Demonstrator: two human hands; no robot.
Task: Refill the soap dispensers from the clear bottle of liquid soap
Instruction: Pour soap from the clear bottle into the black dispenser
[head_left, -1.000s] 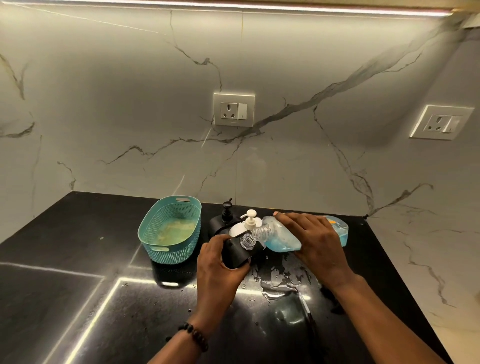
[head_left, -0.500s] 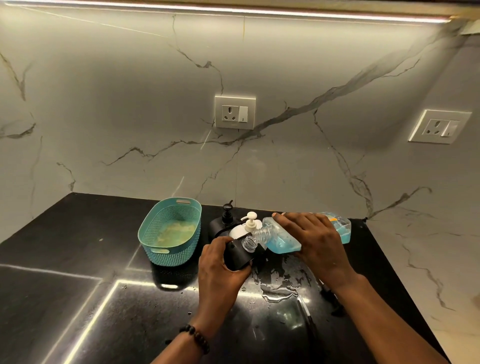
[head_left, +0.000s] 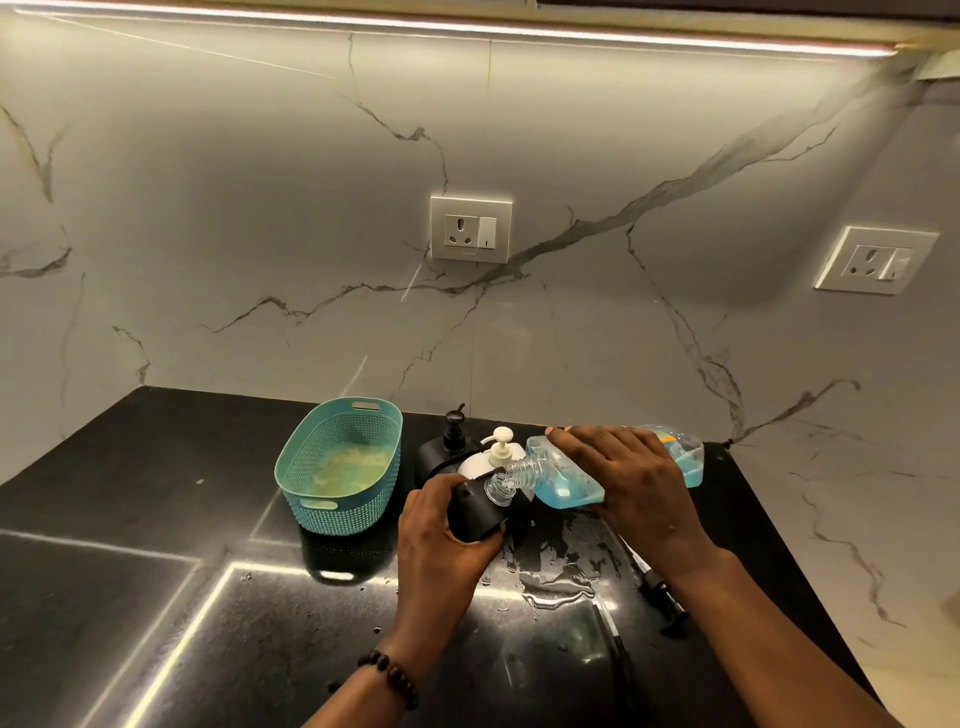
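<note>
- The right hand (head_left: 636, 480) gripped the clear soap bottle (head_left: 566, 475), tipped on its side.
- The bottle's mouth touched the black dispenser (head_left: 475, 512), which the left hand (head_left: 441, 540) gripped.

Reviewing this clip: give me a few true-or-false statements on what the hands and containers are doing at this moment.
1. The right hand tips the clear plastic bottle of blue liquid soap sideways. True.
2. The left hand holds the teal perforated plastic basket. False: it grips the black soap dispenser.
3. The white pump dispenser stands behind the black one. True.
4. The black stone counter is dry. False: liquid is pooled near the hands.
</note>
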